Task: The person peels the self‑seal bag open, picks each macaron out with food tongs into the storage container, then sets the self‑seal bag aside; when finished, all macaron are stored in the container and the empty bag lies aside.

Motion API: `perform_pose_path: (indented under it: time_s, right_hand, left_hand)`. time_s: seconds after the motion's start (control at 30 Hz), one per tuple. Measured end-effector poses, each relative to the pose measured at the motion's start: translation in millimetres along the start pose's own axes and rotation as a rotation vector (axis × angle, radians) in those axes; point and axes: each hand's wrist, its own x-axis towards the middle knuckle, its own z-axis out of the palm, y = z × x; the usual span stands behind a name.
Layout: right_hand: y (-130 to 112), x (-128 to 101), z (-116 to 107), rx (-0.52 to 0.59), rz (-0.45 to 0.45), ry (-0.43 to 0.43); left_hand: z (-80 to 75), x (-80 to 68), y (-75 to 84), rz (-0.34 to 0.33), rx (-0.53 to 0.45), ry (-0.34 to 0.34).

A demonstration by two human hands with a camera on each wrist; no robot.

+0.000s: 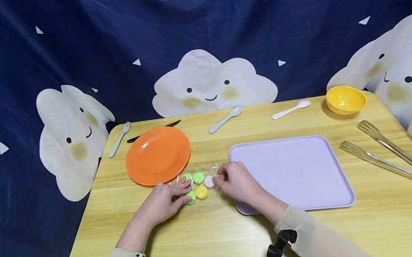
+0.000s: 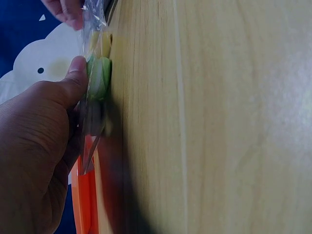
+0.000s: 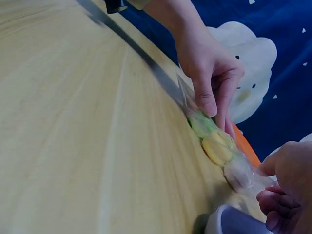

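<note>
A clear plastic bag lies on the table, holding several round macaron-like pieces in green, yellow and pale lilac. My left hand holds the left part of the bag. Its thumb is on a green piece and its fingers rest across the bag's far side. At the opposite end, my right hand pinches the bag's right edge between thumb and fingers, beside the pale piece. The pieces appear to be inside the bag; glare on the plastic hides its opening.
An orange plate lies just beyond the left hand, over a black knife. A lilac tray sits under the right forearm. Farther out are a fork, a grey spoon, a pink spoon, a yellow bowl and metal tongs.
</note>
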Motion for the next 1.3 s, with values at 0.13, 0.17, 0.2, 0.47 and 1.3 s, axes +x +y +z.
perform_pose_path:
  time_s: [0.13,0.17,0.2,0.47,1.3]
  right_hand:
    - [-3,10,3,-0.061,-0.008,-0.051]
    - [-4,12,3,-0.077,-0.007,-0.058]
    - [-4,14,3,-0.085,-0.003,-0.064]
    - [1,14,0,-0.047,0.052,0.009]
    - [18,20,-4,0.040,0.088,0.090]
  left_hand:
    - [1.3,-1.0,-0.5,-0.003,-0.003,-0.004]
    - [1.4,-1.1,-0.5,-0.005,-0.006,-0.005]
    - [1.5,-1.1,-0.4,-0.006,-0.008,-0.007]
    - [-0.8,1.4,1.5,-0.024,0.003,-0.002]
    - [-1.0,-0.3,1.0,-0.025,-0.018,-0.002]
